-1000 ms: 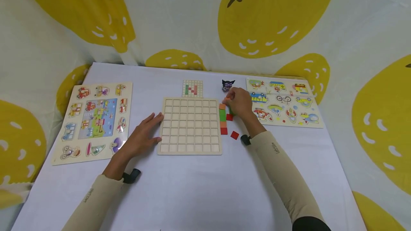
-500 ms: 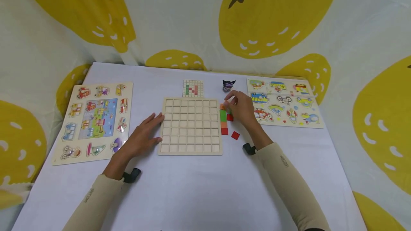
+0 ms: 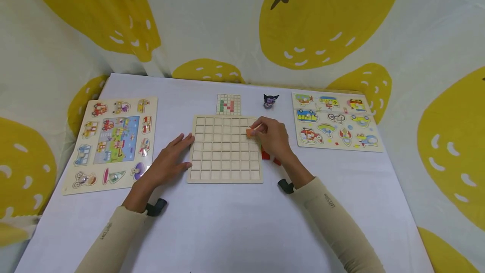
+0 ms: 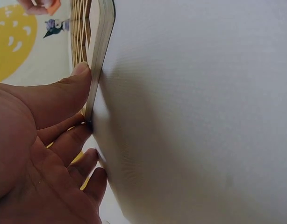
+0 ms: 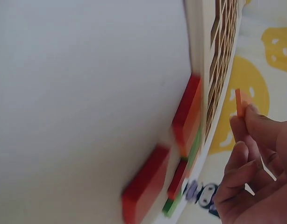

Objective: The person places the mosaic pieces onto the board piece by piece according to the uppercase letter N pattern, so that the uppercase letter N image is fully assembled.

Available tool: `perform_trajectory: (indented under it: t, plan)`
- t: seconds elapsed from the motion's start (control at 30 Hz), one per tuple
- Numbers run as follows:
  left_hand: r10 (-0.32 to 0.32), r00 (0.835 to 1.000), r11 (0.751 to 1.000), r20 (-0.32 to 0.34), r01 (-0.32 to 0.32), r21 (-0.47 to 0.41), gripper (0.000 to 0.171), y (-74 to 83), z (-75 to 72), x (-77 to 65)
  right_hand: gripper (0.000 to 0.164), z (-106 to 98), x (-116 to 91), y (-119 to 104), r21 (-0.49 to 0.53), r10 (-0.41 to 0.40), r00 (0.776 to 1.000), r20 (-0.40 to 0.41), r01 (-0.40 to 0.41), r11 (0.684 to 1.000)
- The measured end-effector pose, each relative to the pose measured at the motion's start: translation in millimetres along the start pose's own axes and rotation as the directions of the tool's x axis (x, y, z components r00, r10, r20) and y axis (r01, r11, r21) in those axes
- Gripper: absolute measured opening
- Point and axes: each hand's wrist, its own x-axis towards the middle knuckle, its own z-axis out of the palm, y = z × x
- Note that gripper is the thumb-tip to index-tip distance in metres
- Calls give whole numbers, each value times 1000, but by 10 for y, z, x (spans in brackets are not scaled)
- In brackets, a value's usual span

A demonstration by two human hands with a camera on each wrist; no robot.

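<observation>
My right hand (image 3: 274, 138) pinches an orange square tile (image 3: 250, 132) between thumb and fingertips, over the right side of the wooden grid board (image 3: 219, 181). In the right wrist view the tile (image 5: 240, 102) is held up beyond the board's edge. My left hand (image 3: 170, 161) rests at the board's left edge, fingers spread and relaxed; in the left wrist view its thumb (image 4: 64, 98) touches the board's side. Red tiles (image 5: 146, 186) and green tiles (image 5: 170, 205) lie on the cloth to the board's right, partly hidden by my right hand in the head view.
A small pattern card (image 3: 228, 104) with green and red squares lies behind the board. Next to it stands a dark figurine (image 3: 269, 101). Vehicle peg puzzles lie on both sides, one at left (image 3: 113, 176) and one at right (image 3: 333, 142). A white cloth (image 3: 227, 226) covers the table.
My right hand has picked up an orange tile from the row beside the board and carried it left, over the board. My left hand has stayed at the board's edge.
</observation>
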Motion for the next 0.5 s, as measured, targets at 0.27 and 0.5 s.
perform_trajectory:
  t: [0.27,0.5]
  plan:
    - [-9,1000,1000,10,9,6,89,-16,0,10,10,155,-8,-135,16,-10,999,42,9,1000]
    - [-7,1000,1000,13,7,7,89,-40,9,17,9,265,27,-187,-8,-7,998,60,7,1000]
